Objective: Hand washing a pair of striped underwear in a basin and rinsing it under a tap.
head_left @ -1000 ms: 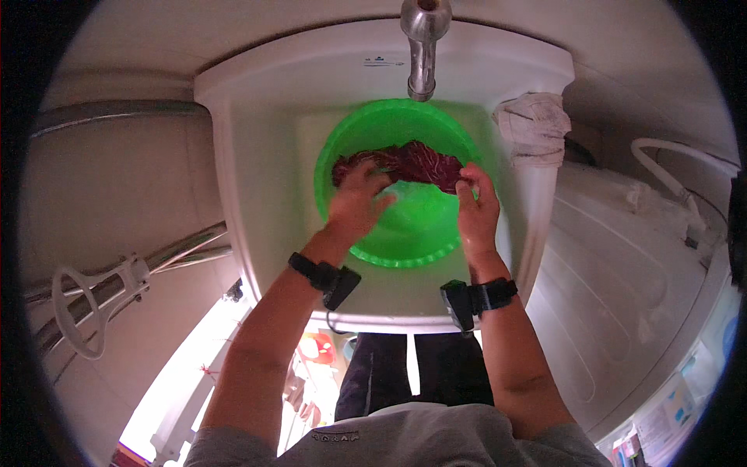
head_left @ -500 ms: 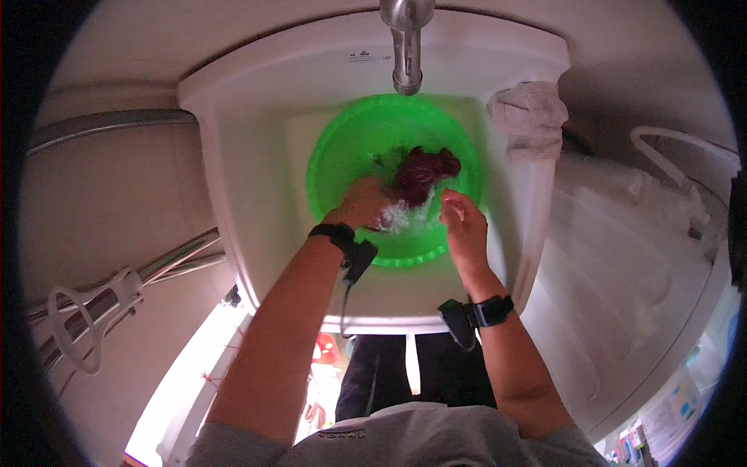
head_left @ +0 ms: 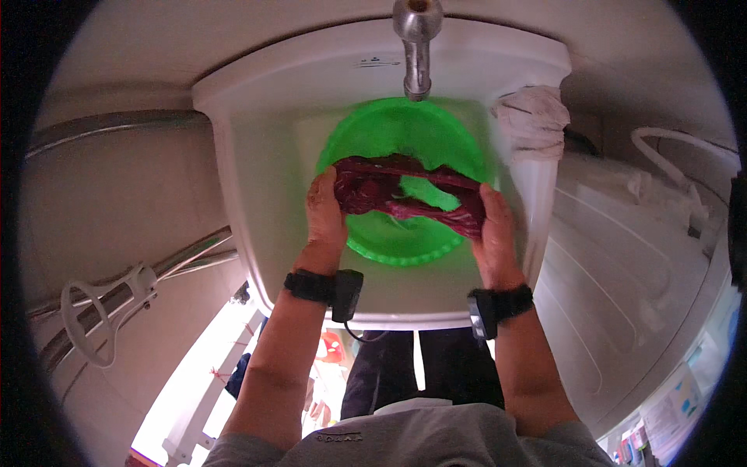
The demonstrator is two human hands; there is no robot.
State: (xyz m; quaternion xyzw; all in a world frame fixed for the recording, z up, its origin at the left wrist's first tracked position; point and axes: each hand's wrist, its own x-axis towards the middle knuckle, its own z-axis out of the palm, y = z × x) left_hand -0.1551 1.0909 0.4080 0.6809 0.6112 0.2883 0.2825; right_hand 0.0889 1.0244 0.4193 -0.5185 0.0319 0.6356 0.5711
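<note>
A wet, dark red piece of cloth (head_left: 364, 187) is stretched sideways above a green plastic basin (head_left: 412, 255). My left hand (head_left: 325, 214) is closed on its left end, and my right hand (head_left: 498, 229) grips the other end. An opening in the middle of the cloth lets the green show through, so it hangs like a loop; what kind of garment it is, I cannot make out. The basin, with a scalloped rim, stands inside a white sink (head_left: 268, 194). My fingertips are partly hidden behind the cloth.
A metal faucet (head_left: 418, 66) juts over the basin's far rim. Pale cloth (head_left: 533, 123) drapes the sink's right edge. Right of the sink stands a white appliance (head_left: 622, 265) with a hose (head_left: 661, 159). On the left are metal pipes (head_left: 187, 253) and a white ring-shaped holder (head_left: 89, 319).
The cloth was bunched in splashing water beside my left hand; now it is lifted and spread wide. My left hand moved left, and my right hand moved right and took hold of the cloth.
</note>
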